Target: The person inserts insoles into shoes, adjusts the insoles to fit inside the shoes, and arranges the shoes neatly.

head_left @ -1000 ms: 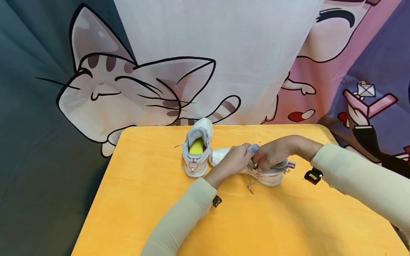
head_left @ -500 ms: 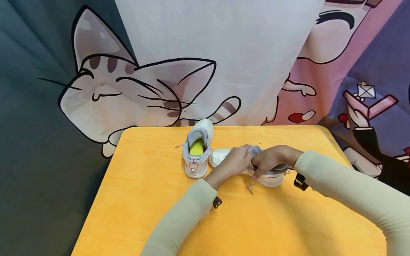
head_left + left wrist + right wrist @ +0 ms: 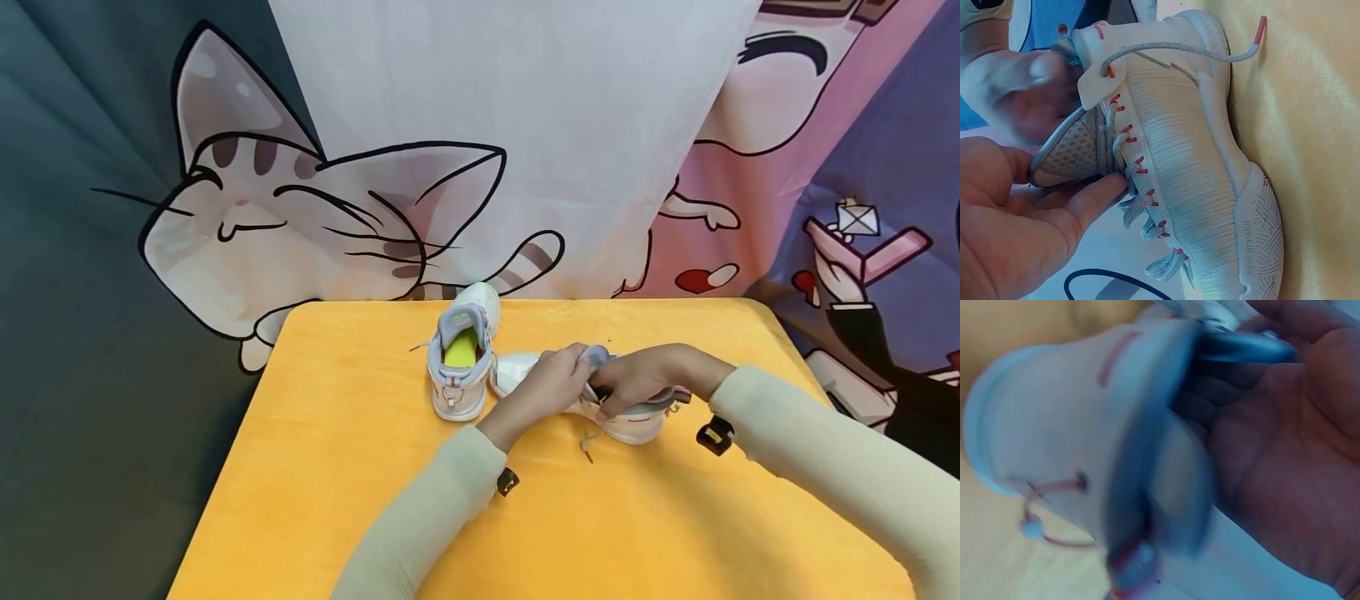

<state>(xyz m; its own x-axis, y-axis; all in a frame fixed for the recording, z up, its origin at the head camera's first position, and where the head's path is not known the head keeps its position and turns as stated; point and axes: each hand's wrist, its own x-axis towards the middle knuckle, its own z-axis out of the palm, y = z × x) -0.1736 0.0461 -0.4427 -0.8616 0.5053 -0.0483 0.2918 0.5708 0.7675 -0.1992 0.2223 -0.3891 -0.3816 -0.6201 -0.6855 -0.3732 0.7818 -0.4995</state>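
A pale sneaker [image 3: 633,429] lies on the yellow table in the head view, toe to the left. My left hand [image 3: 551,379] pinches its padded tongue [image 3: 1075,153]; in the left wrist view the thumb and fingers lie on either side of it. Grey laces [image 3: 1138,209] run through red loops, with one loose end trailing. My right hand [image 3: 637,379] reaches into the shoe's opening from the heel side, palm visible in the right wrist view. Its fingertips are hidden inside, so what they hold cannot be seen. The heel [image 3: 1054,419] is blurred.
The matching sneaker [image 3: 459,398] stands upright to the left, toe away from me, with a yellow-green insole [image 3: 461,347] visible inside. It stands close to the toe of the worked shoe. A printed cat curtain [image 3: 450,100] hangs behind the yellow table [image 3: 337,467].
My right hand first moved left and deeper over the opening, then drew back slightly to the right. The left hand keeps its pinch on the tongue, and both shoes stay in place.
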